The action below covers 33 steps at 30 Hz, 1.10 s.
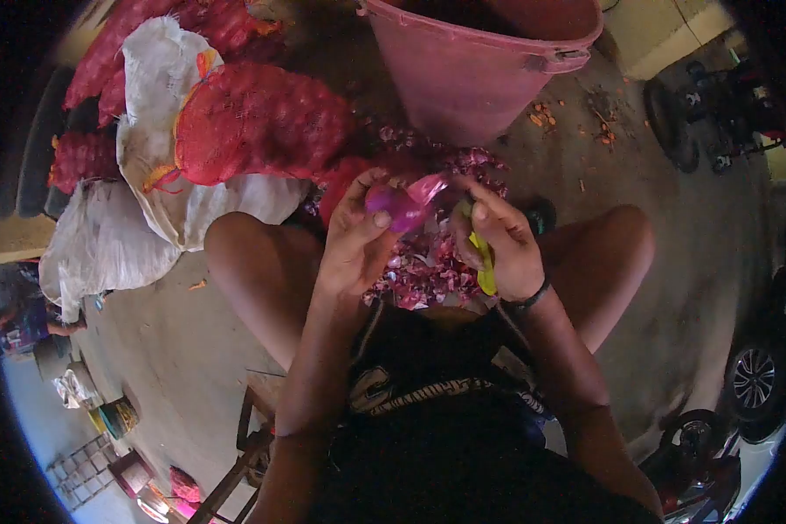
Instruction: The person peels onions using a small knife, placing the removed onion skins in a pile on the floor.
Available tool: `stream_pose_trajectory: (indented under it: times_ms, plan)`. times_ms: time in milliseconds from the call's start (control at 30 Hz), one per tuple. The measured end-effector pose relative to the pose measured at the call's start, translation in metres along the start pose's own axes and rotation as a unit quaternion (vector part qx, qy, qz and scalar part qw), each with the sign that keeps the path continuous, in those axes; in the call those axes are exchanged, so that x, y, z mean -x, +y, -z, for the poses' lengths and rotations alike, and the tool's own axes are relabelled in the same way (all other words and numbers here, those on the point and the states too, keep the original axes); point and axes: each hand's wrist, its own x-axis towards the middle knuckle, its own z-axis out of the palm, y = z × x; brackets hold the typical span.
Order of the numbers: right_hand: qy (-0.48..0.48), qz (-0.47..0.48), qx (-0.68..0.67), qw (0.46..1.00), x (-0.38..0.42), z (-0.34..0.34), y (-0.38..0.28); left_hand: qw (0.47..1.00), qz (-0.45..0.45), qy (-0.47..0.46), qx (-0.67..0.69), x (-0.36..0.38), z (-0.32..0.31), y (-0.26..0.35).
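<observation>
A purple-red onion (388,206) rests in my left hand (355,240), whose fingers and thumb close around it. From the onion a shiny strip of pink skin (429,187) stretches toward the fingertips of my right hand (508,249). That hand is closed on a tool with a yellow-green handle (484,269); its working end is hidden or too dark to make out. Below both hands, between my legs, lies a heap of loose onion skins (424,272).
Ahead stands a large pink tub (472,74). Red mesh sacks of onions (262,122) and white woven sacks (153,131) lie at the left. Scraps (604,129) litter the floor beyond the tub. A wheeled vehicle (754,371) is at the right edge.
</observation>
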Motion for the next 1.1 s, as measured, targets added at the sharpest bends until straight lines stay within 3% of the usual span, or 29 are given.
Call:
stream_pose_trajectory:
  times_ms: [133, 333, 433, 533, 633, 767, 867, 933, 1033, 1100]
  plan:
    - [0.027, -0.012, -0.074, 0.997, -0.003, 0.01, -0.002, 1.0, 0.001, -0.006, 0.001, 0.006, 0.001, 0.0]
    - [0.118, -0.007, -0.064, 0.991, -0.007, 0.019, 0.0, 0.998, 0.052, -0.027, 0.006, 0.005, -0.008, 0.006]
    - [0.131, -0.025, 0.046, 0.99, -0.007, 0.034, 0.005, 0.999, 0.053, -0.006, 0.011, 0.008, -0.007, 0.006]
    - [0.034, 0.088, 0.32, 0.943, -0.012, 0.036, 0.019, 1.0, 0.013, 0.019, -0.016, 0.005, -0.009, 0.003]
    - [0.028, 0.09, 0.397, 0.913, -0.003, 0.021, 0.01, 0.997, -0.023, 0.052, -0.057, 0.002, -0.011, 0.0]
    - [0.032, 0.112, 0.352, 0.929, 0.001, 0.003, 0.008, 0.988, -0.079, 0.075, -0.113, 0.003, -0.002, -0.013]
    - [0.069, 0.128, 0.361, 0.921, 0.002, -0.006, 0.01, 0.976, -0.071, 0.08, -0.187, 0.005, -0.013, -0.013]
    - [0.134, 0.149, 0.419, 0.886, -0.003, -0.006, 0.017, 0.987, -0.056, 0.048, -0.144, 0.006, -0.01, -0.015]
    - [0.189, 0.137, 0.273, 0.933, -0.013, -0.001, 0.014, 0.998, 0.004, 0.003, -0.07, 0.008, -0.006, -0.011]
    - [0.179, 0.138, 0.286, 0.931, -0.016, 0.001, 0.012, 0.998, 0.048, 0.0, -0.032, 0.009, -0.007, -0.01]
